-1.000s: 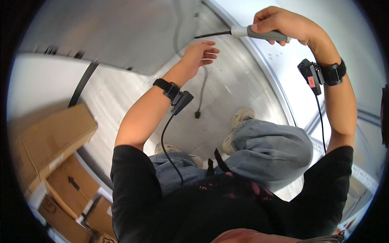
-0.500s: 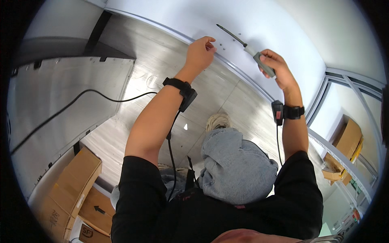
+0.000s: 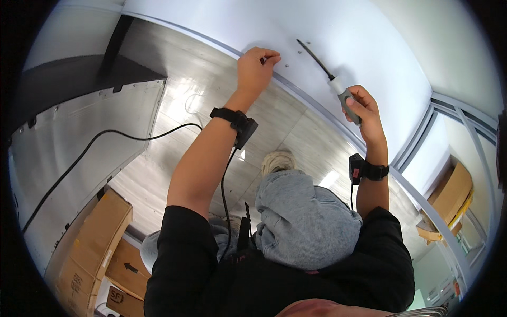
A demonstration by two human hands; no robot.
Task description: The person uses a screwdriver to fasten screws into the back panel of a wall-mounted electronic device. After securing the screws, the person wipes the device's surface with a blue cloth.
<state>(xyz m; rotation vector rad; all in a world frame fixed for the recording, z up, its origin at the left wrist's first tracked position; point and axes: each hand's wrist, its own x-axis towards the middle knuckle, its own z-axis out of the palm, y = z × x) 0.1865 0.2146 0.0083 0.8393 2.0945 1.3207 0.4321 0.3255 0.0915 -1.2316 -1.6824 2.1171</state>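
Observation:
My right hand (image 3: 364, 111) is closed round the grey-and-white handle of a screwdriver (image 3: 338, 87), its dark shaft slanting up and to the left over a white surface (image 3: 369, 47). Several small screws (image 3: 287, 66) lie on that surface, between the screwdriver shaft and my left hand (image 3: 256, 71). The thumb and fingers of the left hand are pinched together at the surface's near edge. What they hold, if anything, is too small to name.
A metal cabinet (image 3: 100, 132) stands at left, with a black cable (image 3: 113, 132) crossing before it. Cardboard boxes (image 3: 100, 227) fill the lower left. At right are a white metal frame (image 3: 433, 211) and another carton (image 3: 451, 190). Wood-look floor (image 3: 285, 127) lies below.
My left hand has closed into a pinch and shifted slightly left; fewer screws show on the surface near it. My right hand and the screwdriver have come a little nearer to me.

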